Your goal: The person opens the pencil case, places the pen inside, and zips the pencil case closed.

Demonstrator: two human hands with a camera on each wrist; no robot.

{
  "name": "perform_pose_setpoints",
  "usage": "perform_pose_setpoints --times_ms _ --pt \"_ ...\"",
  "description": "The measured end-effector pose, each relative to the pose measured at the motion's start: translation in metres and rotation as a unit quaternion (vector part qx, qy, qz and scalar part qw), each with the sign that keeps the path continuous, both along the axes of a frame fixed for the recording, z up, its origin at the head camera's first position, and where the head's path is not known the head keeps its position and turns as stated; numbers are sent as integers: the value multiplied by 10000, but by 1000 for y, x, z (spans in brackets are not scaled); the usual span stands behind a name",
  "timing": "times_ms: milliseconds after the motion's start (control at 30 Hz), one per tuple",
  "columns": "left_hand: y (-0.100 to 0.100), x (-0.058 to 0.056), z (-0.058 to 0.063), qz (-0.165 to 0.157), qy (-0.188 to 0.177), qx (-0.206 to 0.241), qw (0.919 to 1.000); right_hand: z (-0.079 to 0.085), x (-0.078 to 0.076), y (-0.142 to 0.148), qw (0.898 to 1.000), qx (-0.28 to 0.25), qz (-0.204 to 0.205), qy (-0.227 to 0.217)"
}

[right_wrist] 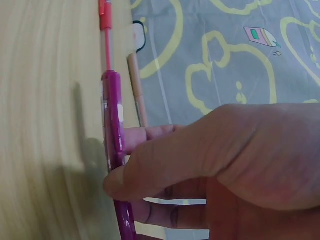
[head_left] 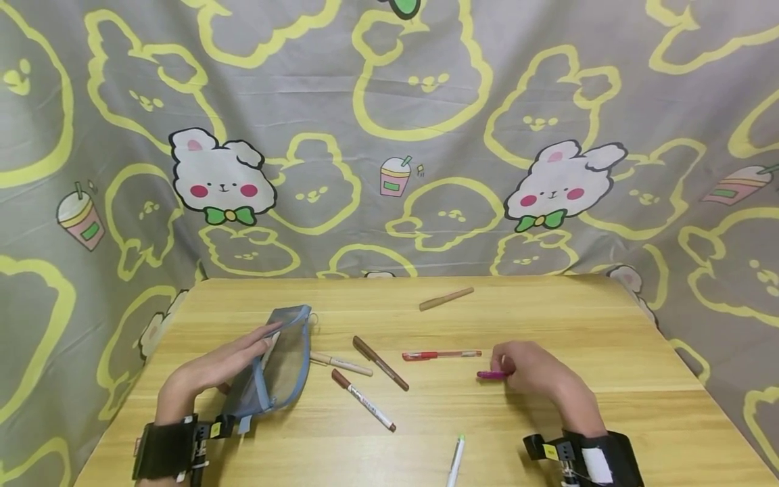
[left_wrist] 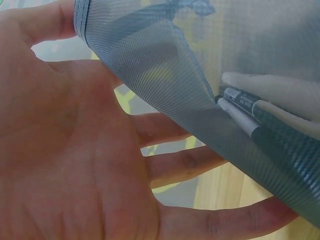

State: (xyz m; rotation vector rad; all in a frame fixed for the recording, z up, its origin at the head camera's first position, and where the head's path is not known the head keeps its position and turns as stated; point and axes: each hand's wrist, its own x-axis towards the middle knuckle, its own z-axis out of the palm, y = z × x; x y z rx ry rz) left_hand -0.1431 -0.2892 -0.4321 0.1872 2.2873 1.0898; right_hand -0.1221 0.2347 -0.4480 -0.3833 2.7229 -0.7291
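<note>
On the left of the table, my left hand [head_left: 213, 365] holds a blue-grey mesh pencil case [head_left: 285, 368] by its left side. In the left wrist view, fingers pass behind the mesh, and several pens [left_wrist: 242, 115] show inside or through it. At the right, my right hand [head_left: 541, 372] pinches a purple pen [right_wrist: 114, 110] between thumb and fingers, just above the tabletop. Beyond the purple pen's tip lies a red gel pen [head_left: 441, 354].
Around the middle lie a dark brown marker [head_left: 380, 363], a white marker with a brown cap [head_left: 364, 400] and a beige pen [head_left: 342, 364] beside the case. A tan pen [head_left: 446, 299] is at the back, a white pen with a green tip [head_left: 456, 461] in front. Patterned cloth [head_left: 389, 223] encloses the table.
</note>
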Motion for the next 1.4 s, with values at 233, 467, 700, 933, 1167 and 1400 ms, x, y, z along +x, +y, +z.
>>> perform_pose_setpoints --times_ms 233,467,700,933,1167,1400 --pt "1 1 2 -3 9 5 10000 3 -1 -4 9996 -166 -86 190" --pt "2 1 2 -11 5 3 10000 2 0 -7 9990 -104 -256 361" --pt "4 -1 0 -58 3 -9 10000 4 4 -10 9966 1 -584 583" --pt "2 0 2 -63 -28 -62 10000 13 4 -22 9939 -266 -823 690" --pt "1 -1 4 -50 -57 -103 9999 22 -4 -38 9874 -616 -1198 828" --pt "3 -1 3 -11 -112 -142 9998 28 -11 -58 9827 -1061 -1262 839"
